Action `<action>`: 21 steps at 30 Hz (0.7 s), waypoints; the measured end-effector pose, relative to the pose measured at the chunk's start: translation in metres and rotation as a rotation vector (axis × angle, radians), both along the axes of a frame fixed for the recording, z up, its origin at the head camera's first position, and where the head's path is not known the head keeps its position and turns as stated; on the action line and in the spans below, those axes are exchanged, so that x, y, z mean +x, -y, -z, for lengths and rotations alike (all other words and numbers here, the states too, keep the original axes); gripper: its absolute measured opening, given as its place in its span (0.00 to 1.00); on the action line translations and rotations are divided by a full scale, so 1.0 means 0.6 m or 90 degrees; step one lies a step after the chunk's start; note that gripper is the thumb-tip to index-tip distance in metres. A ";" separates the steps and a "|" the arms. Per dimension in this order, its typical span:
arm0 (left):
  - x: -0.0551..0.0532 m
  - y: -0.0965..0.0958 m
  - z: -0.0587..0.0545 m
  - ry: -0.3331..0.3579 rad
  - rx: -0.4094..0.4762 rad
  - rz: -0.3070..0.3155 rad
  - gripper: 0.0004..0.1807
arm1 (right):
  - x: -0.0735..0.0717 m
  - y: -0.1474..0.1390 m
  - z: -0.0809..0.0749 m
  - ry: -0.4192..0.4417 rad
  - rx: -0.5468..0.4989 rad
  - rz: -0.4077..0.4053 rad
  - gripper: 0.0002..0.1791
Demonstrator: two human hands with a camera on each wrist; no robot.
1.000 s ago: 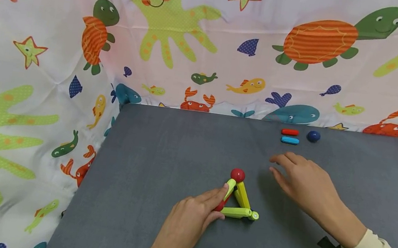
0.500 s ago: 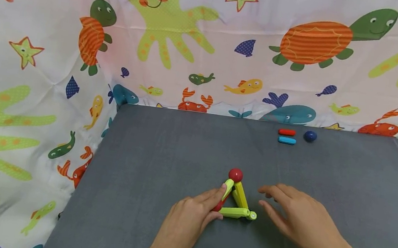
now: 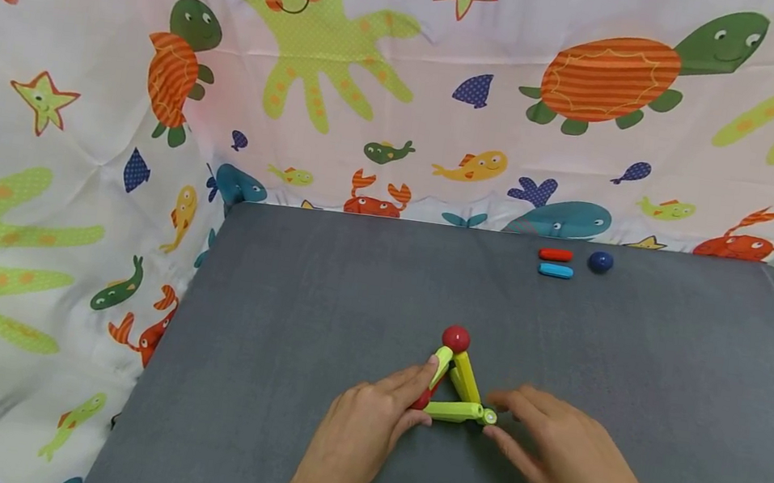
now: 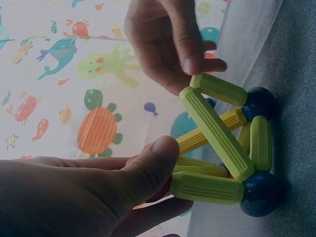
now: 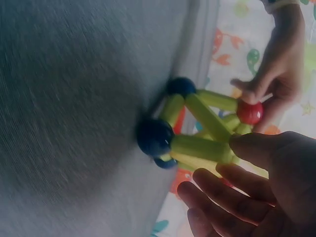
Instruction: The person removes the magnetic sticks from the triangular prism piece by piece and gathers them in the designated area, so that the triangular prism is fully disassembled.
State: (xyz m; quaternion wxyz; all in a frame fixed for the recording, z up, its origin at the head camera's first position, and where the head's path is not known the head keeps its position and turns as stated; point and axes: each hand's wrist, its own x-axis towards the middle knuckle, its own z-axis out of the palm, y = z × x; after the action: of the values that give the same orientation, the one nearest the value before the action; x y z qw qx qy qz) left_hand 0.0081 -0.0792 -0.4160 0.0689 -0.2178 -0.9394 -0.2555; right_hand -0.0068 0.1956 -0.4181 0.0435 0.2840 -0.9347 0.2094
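Observation:
A frame of magnetic sticks and balls stands on the grey table, with green and yellow sticks (image 3: pixel 468 377), dark blue balls (image 5: pixel 155 137) at its base and red balls (image 3: pixel 457 338) higher up. My left hand (image 3: pixel 363 426) pinches one red ball (image 5: pixel 250 111) at the frame's left corner between thumb and fingers. At the right corner, the thumb and fingertips of my right hand (image 3: pixel 568 453) are spread around the free top end of an upright green stick (image 4: pixel 219 89). Whether they touch it is hard to tell.
Near the table's back edge lie a red stick (image 3: pixel 556 255), a light blue stick (image 3: pixel 555 271) and a dark blue ball (image 3: pixel 600 261). A cloth printed with sea animals (image 3: pixel 324 160) hangs behind the table and along its left side.
My right hand has come from the back right, down and left, to the frame's right corner. My left hand keeps its hold on the red ball, and the frame stays in place.

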 end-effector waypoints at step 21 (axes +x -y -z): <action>0.000 -0.001 0.001 0.003 0.002 -0.003 0.39 | 0.000 0.014 0.036 0.061 -0.033 0.023 0.16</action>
State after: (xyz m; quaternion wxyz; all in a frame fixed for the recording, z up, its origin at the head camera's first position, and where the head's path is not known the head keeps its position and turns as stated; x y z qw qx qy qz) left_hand 0.0079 -0.0789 -0.4164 0.0680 -0.2149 -0.9396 -0.2574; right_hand -0.0068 0.1871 -0.4395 0.0095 0.2554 -0.9349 0.2461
